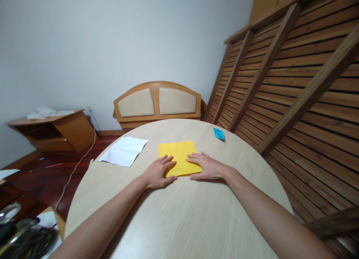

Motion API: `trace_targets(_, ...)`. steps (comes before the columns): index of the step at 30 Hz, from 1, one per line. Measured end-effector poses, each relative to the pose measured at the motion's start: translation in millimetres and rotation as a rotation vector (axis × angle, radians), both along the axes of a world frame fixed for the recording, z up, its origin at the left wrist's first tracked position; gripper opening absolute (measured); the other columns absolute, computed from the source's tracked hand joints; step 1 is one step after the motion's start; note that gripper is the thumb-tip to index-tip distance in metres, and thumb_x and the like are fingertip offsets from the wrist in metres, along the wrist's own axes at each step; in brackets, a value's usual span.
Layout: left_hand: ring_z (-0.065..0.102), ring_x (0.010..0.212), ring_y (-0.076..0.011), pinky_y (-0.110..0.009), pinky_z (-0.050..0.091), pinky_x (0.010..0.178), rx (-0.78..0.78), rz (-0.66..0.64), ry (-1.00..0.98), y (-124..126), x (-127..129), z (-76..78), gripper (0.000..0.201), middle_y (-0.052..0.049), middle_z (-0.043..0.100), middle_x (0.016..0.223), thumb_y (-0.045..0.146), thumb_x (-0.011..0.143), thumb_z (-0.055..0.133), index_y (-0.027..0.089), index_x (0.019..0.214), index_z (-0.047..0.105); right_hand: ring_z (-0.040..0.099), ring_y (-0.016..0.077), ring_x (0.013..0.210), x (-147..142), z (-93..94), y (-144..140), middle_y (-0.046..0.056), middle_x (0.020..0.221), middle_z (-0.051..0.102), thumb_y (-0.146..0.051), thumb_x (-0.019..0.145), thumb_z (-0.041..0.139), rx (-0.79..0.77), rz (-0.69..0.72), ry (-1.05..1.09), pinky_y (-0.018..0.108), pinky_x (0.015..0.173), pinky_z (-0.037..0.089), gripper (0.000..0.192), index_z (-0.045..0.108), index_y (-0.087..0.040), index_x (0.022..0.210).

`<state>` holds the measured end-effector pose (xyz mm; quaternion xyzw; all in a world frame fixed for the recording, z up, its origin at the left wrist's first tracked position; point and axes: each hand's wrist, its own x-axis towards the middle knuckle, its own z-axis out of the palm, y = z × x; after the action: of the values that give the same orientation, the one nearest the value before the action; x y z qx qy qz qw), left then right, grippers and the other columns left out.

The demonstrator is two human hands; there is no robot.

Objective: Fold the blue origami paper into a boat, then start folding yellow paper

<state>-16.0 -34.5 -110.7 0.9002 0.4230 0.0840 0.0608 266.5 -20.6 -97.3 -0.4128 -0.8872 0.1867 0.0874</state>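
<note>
Hands flat, fingers spread: left hand (158,173) and right hand (206,166) pressed the near edge of the yellow paper (178,158), mid-counter (182,218). Risk: uneven pressure could skew the sheet or its crease. White paper (123,151) lay left.

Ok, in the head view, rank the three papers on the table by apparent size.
1. Yellow paper and white creased paper: look about alike, and hands cover part of the yellow, so unranked.
2. Blue folded paper: clearly smallest, though farthest away.
</note>
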Motion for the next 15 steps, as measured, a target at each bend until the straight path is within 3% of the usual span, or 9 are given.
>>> trace_targets(7, 0.04, 0.141, -0.0325, -0.045, 0.033, 0.116, 0.039, -0.013, -0.038, -0.4, 2.8, 3.9, 0.063, -0.013, 0.047, 0.149, 0.057, 0.089, 0.054, 0.016, 0.138, 0.056, 0.036, 0.0325, 0.142, 6.7, 1.4, 2.6, 0.01, 0.154, 0.043, -0.071, 0.079, 0.06, 0.03, -0.001, -0.002, 0.049, 0.119, 0.021, 0.079, 0.053, -0.024, 0.142)
trace_targets(15, 0.062, 0.118, -0.0271, -0.038, 0.045, 0.104, 0.025, 0.02, -0.115, -0.7, -1.0, 15.5, 0.046, -0.007, 0.067, 0.128, 0.051, 0.088, 0.055, 0.022, 0.121, 0.068, 0.043, 0.0317, 0.138, 16.7, -2.9, 10.5, 0.009, 0.151, 0.047, -0.066, 0.077, 0.064, 0.041, -0.029, 0.028, 0.046, 0.117, 0.029, 0.073, 0.06, -0.024, 0.136)
